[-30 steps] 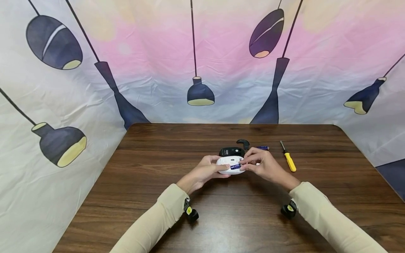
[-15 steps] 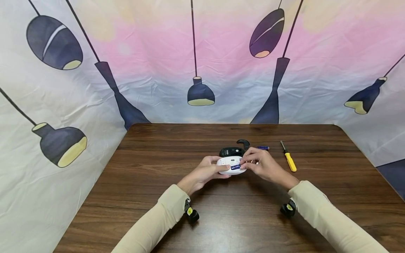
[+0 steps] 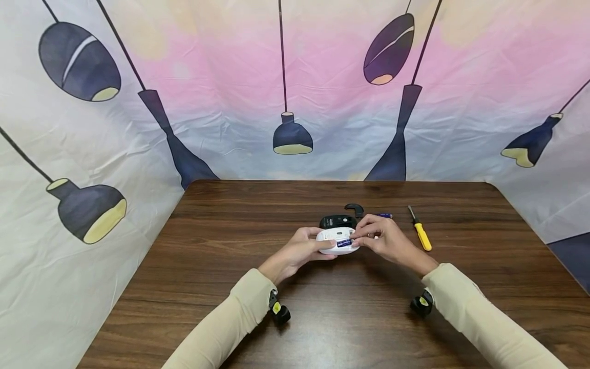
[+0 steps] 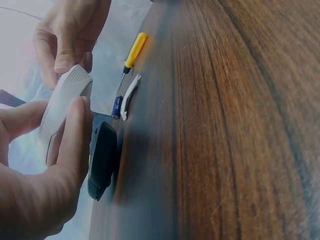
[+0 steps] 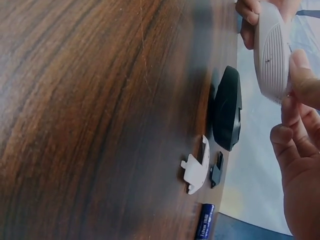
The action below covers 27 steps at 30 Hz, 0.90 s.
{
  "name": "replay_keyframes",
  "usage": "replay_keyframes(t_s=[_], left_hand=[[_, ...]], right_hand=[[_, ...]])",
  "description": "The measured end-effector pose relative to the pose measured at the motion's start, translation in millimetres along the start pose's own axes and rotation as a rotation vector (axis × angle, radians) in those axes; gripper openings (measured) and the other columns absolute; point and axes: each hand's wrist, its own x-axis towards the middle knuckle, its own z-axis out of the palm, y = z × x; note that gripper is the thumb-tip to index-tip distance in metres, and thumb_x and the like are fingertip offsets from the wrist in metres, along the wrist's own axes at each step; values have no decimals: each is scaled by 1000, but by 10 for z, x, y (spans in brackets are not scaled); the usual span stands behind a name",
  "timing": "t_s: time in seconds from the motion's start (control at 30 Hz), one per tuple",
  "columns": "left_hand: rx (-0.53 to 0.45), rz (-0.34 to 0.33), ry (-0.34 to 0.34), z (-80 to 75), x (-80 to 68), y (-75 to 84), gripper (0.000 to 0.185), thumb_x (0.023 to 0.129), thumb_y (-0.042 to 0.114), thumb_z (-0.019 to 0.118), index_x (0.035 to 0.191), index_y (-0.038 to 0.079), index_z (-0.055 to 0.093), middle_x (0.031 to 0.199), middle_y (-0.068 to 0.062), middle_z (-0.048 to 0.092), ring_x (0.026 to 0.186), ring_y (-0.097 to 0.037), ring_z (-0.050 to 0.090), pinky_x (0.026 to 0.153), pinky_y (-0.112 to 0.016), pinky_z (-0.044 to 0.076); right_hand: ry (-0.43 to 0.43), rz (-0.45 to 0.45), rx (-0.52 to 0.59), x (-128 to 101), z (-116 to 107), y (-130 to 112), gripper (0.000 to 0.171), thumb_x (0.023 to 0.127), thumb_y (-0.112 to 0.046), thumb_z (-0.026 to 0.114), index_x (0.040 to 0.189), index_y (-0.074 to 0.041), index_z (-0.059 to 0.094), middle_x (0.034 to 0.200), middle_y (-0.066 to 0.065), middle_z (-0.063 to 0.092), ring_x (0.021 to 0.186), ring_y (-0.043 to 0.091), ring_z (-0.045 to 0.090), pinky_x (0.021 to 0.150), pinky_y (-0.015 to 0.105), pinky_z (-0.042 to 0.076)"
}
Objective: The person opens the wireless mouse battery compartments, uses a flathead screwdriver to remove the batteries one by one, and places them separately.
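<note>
While the left hand (image 3: 295, 252) cradles a white mouse (image 3: 335, 241) from its left side, fingers curled round the shell, the right hand (image 3: 384, 240) pinches a blue battery (image 3: 343, 243) against the mouse's upturned underside. Mouse held just above the wooden table (image 3: 350, 318), near its middle. Left wrist view: thumb (image 4: 75, 145) pressed on the white shell's edge, right fingers closing on the far end.

Just behind the white mouse, a black mouse (image 3: 338, 221) lies on the table. Beside it, a white cover piece (image 5: 196, 169) and a small black cover piece (image 5: 217, 173), close together, apart from the hands. A second blue battery (image 3: 383, 216) lies farther right, then a screwdriver with yellow handle (image 3: 420, 235), well clear of the right hand. Behind the table, a cloth backdrop (image 3: 230, 102) printed with hanging lamps.
</note>
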Motion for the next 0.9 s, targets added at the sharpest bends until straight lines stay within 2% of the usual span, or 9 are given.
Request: replay_keyframes(t_s=[0.3,0.5,0.9], left_hand=[[-5,8,11,10,-5,4,43,95,-4,66,132,-15,47,118,-24,57,91,-23,68,86,-36,63],[-5,-3,30,7,-2,25,47,94,-5,66,135,-15,44,120,-25,56,92,-24,68,85,-35,63],[-16,-4,38,-6,-10,40,57,95,-4,66,142,-15,37,124,-26,55,96,-25,67,87,-36,62]], right_hand=[[15,-43,-26,33,17,7,10,84,-1,80,90,-9,82,91,-1,67,78,13,60,58,23,48],[7,-28,-49,43,28,5,11,85,-1,79,95,-6,82,93,1,68,78,13,60,57,22,46],[-29,-2,-92,43,4,-30,18,86,1,79,101,-8,82,96,-1,67,73,10,57,53,25,48]])
